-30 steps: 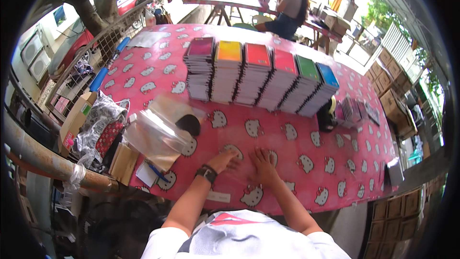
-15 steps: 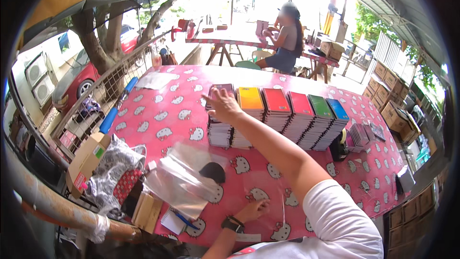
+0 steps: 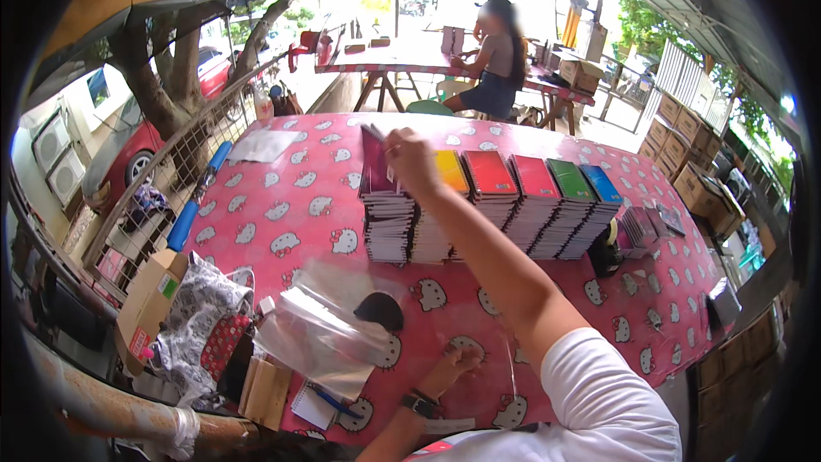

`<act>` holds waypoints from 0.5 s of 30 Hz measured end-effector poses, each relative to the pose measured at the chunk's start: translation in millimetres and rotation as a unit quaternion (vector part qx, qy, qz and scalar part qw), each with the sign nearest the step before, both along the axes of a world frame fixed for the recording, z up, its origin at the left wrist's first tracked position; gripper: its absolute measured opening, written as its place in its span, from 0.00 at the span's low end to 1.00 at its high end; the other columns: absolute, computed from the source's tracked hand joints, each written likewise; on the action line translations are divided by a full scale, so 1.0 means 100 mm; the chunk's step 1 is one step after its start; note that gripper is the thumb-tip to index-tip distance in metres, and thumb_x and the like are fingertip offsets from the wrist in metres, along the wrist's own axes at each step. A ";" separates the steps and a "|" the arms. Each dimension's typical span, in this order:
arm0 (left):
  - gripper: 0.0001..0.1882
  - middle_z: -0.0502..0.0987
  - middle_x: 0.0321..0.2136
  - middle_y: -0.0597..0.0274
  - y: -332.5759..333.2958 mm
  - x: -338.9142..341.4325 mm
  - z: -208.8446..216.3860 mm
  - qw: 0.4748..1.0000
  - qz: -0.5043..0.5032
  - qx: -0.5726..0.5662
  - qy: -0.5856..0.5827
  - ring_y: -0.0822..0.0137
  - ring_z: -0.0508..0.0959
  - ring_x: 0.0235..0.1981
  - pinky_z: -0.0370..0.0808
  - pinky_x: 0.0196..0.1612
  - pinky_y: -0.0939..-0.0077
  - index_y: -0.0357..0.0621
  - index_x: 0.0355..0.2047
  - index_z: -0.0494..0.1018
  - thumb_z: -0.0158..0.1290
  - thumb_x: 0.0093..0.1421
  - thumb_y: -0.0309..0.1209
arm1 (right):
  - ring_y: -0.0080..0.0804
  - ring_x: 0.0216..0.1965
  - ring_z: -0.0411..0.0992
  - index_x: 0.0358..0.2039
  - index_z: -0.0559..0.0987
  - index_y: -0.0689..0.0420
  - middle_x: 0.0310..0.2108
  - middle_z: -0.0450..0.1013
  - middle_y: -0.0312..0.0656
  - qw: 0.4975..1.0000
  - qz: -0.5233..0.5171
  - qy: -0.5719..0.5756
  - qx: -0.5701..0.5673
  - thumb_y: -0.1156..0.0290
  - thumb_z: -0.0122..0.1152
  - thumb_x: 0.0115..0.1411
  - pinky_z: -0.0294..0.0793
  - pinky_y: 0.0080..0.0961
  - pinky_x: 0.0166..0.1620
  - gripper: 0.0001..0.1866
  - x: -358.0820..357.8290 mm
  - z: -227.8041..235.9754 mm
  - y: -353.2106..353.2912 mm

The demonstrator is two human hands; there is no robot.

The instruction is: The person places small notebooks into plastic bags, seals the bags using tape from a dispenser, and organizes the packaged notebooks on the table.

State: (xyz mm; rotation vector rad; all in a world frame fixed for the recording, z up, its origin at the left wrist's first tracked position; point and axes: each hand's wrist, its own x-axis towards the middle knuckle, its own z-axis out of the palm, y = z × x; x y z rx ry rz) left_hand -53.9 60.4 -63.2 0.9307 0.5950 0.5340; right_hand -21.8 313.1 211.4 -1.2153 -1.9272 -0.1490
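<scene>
A dark purple notebook (image 3: pixel 374 152) is tilted up off the leftmost stack, its upper edge raised, with my right hand (image 3: pixel 410 158) closed on it. Under it stands the notebook stack (image 3: pixel 390 231), white page edges facing me. Stacks with yellow (image 3: pixel 450 169), red, green (image 3: pixel 570 180) and blue (image 3: pixel 601 183) covers stand in a row to its right. Low on the table rests my left hand (image 3: pixel 455 368), a dark watch on its wrist. Its fingers are curled together beside a faint clear plastic edge (image 3: pixel 512 368); whatever they grip is too see-through to make out.
Clear plastic sleeves (image 3: pixel 321 316) lie left of my left hand, a black rounded piece (image 3: pixel 379 311) on them. Nearby are a small notepad (image 3: pixel 313 405) with a blue pen, a cardboard box (image 3: pixel 152 308) and patterned cloth (image 3: pixel 201 308). A black tape dispenser (image 3: pixel 605 252) stands right. Another person (image 3: pixel 496 60) sits beyond.
My right hand has gone from spread fingers over the leftmost stack to gripping its top notebook, which is now tilted up. The left hand stays low on the table.
</scene>
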 end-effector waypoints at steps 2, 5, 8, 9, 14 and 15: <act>0.21 0.70 0.47 0.59 -0.05 -0.04 -0.02 0.994 0.025 -0.034 -0.096 0.67 0.72 0.47 0.69 0.48 0.73 0.41 0.51 0.64 0.49 0.60 0.39 | 0.26 0.30 0.72 0.29 0.74 0.62 0.28 0.72 0.40 0.974 0.069 0.210 -0.054 0.79 0.55 0.50 0.72 0.21 0.35 0.04 0.34 0.07 -0.45; 0.23 0.69 0.50 0.56 -0.05 -0.12 0.22 0.930 0.075 -0.143 -0.330 0.63 0.71 0.48 0.67 0.50 0.68 0.42 0.51 0.64 0.45 0.62 0.44 | 0.19 0.31 0.70 0.27 0.74 0.62 0.27 0.72 0.37 0.925 0.176 0.267 -0.206 0.81 0.59 0.47 0.71 0.20 0.36 0.05 0.95 0.00 -1.34; 0.23 0.70 0.49 0.55 0.11 -0.31 0.38 0.907 0.115 -0.171 -0.366 0.61 0.71 0.49 0.66 0.51 0.67 0.43 0.50 0.64 0.44 0.62 0.46 | 0.21 0.32 0.71 0.27 0.75 0.62 0.29 0.74 0.37 0.844 0.300 0.180 -0.406 0.82 0.60 0.46 0.71 0.20 0.37 0.06 1.45 -0.29 -1.77; 0.22 0.71 0.48 0.55 0.15 -0.32 0.41 0.929 0.103 -0.142 -0.326 0.61 0.71 0.49 0.67 0.51 0.67 0.43 0.50 0.65 0.45 0.61 0.45 | 0.23 0.32 0.71 0.28 0.76 0.62 0.29 0.74 0.37 0.827 0.296 0.103 -0.466 0.81 0.61 0.46 0.71 0.20 0.38 0.07 1.53 -0.36 -1.87; 0.20 0.74 0.42 0.56 0.16 0.03 0.61 0.947 -0.072 0.301 0.083 0.62 0.73 0.43 0.67 0.48 0.71 0.38 0.46 0.67 0.53 0.57 0.37 | 0.32 0.32 0.73 0.30 0.77 0.60 0.28 0.75 0.43 0.778 0.246 -0.092 -0.570 0.77 0.61 0.46 0.71 0.28 0.36 0.08 1.49 -0.86 -1.98; 0.20 0.75 0.41 0.56 0.15 0.10 0.40 0.958 -0.045 0.276 0.068 0.63 0.74 0.42 0.68 0.47 0.71 0.37 0.45 0.68 0.54 0.55 0.35 | 0.34 0.32 0.73 0.30 0.77 0.60 0.28 0.74 0.43 0.818 0.243 -0.099 -0.513 0.76 0.61 0.46 0.71 0.29 0.37 0.08 1.47 -0.92 -1.90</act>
